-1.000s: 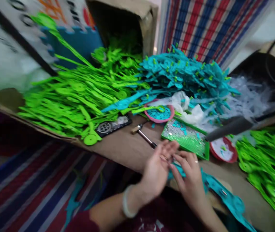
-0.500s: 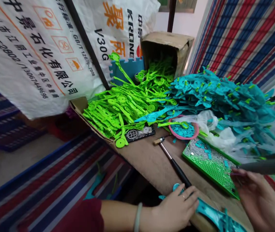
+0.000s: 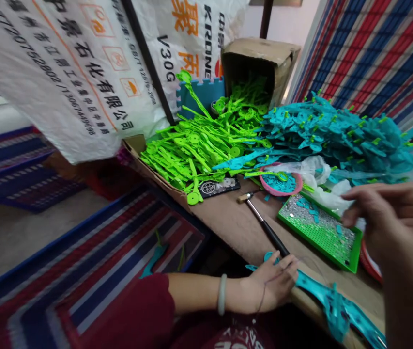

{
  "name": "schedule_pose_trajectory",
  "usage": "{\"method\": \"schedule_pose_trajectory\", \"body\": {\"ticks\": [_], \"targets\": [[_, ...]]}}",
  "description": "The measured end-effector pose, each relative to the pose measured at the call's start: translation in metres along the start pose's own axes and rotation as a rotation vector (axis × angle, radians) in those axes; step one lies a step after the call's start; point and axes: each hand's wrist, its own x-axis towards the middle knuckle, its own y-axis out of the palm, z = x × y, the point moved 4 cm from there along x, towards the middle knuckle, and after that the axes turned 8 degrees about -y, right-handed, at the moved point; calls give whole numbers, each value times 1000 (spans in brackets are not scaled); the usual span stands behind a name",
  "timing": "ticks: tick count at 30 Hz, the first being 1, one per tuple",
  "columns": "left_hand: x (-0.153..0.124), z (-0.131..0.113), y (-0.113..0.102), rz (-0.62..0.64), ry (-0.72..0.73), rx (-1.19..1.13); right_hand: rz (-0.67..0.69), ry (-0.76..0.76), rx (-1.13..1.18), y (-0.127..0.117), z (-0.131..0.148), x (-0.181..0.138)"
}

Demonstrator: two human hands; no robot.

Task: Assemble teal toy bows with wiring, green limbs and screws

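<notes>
My left hand (image 3: 269, 286) presses down over a long teal plastic part (image 3: 313, 286) at the table's front edge. The part's rounded end shows beyond my fingers, and my palm hides its middle. A thin dark thread (image 3: 264, 291) runs loosely across the back of this hand. My right hand (image 3: 395, 232) is raised at the right, blurred, with thumb and fingertips close together. Whether something small is between them I cannot make out. Below it lies a green perforated tray (image 3: 315, 242) with small metal pieces and teal bits. A hammer (image 3: 264, 223) rests with its black handle end near my left fingers.
A heap of lime-green plastic parts (image 3: 199, 145) fills the back left, beside a teal heap (image 3: 337, 131). A pink-rimmed bowl (image 3: 298, 186) holds teal bits. Behind stand a cardboard box (image 3: 260, 48) and white sacks (image 3: 83, 87). Striped crates (image 3: 119, 261) stand at the left.
My right hand has risen from beside the green tray, up and toward the camera. My left hand stays on the teal plastic part. The view has shifted slightly.
</notes>
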Motion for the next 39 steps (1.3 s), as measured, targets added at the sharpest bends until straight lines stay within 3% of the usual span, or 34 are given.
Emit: {"method": "schedule_pose_trajectory", "body": {"ticks": [3, 5, 7, 10, 14, 17, 21, 23, 25, 28, 31, 35, 37, 39], "targets": [[4, -1, -5, 4, -43, -260, 265, -112, -234, 8, -11, -36], [6, -2, -13, -37, -117, -421, 358, -110, -418, -7, -29, -75], [11, 1, -19, -34, -196, -502, 375, -16, -580, -36, -47, -120], [21, 14, -30, -158, -314, -599, 415, 163, -781, -83, -58, -189], [29, 17, -42, -174, -415, -798, 555, 373, -879, -112, -60, -256], [29, 19, -58, -291, -621, -980, 578, 402, -935, -114, -65, -276], [25, 32, -86, -671, -794, -1103, 569, 340, -948, -107, -76, -273], [23, 42, -88, -616, -832, -1078, 565, 297, -903, -103, -80, -267], [20, 49, -80, -412, -799, -939, 562, 274, -849, -102, -82, -261], [9, 51, -62, -240, -521, -623, 542, 287, -797, -105, -82, -253], [-1, 47, -48, -263, -259, -374, 497, 287, -835, -105, -73, -246], [-4, 42, -41, -259, -136, -163, 409, 300, -954, -82, -56, -254], [-1, 40, -41, -253, -113, -101, 281, 360, -1067, -64, -50, -270], [2, 36, -41, -259, -77, -79, 49, 388, -1135, -45, -43, -293]]}}
